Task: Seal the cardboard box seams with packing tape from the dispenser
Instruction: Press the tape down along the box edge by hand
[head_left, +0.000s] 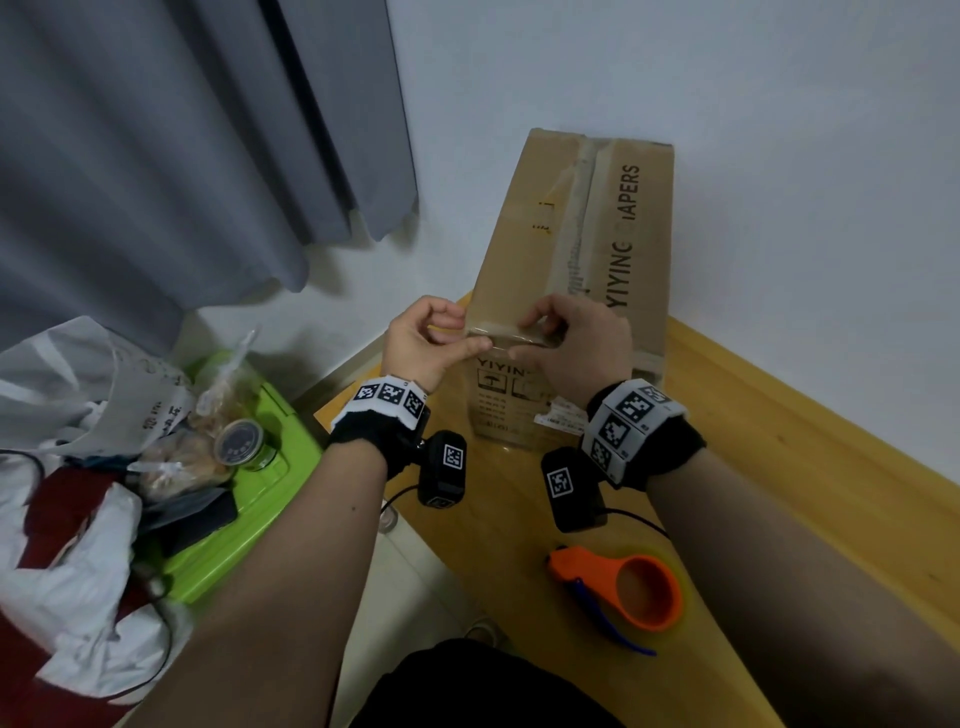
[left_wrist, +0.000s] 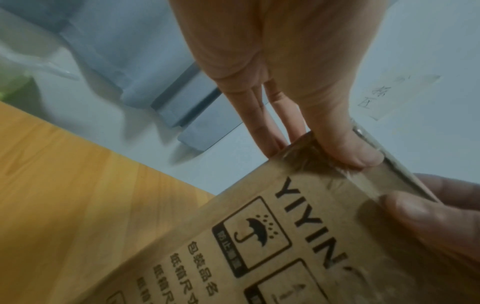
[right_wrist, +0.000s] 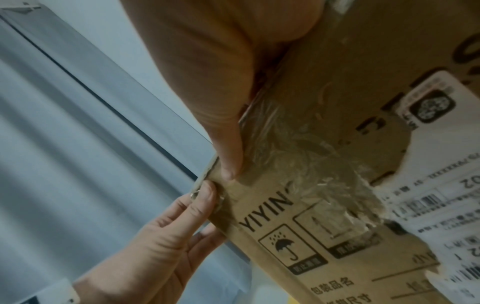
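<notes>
1. I see the cardboard box (head_left: 576, 249) standing on the wooden table (head_left: 779, 441), its near top edge directly under both hands; the side reads "YIYING" with an umbrella symbol and Chinese lines, the top "YIYING …APERS".
2. A clear strip of tape (head_left: 501, 332) lies over that edge between my hands.
3. My left hand (head_left: 426, 345) presses the tape with its thumb, fingers curled behind the corner.
4. My right hand (head_left: 576, 340) presses the tape with thumb and fingertips.
5. A torn shipping label (head_left: 561, 418) sits below my right wrist.
6. The orange tape dispenser (head_left: 623, 592) lies on the table nearer me, well apart from the hands.
</notes>
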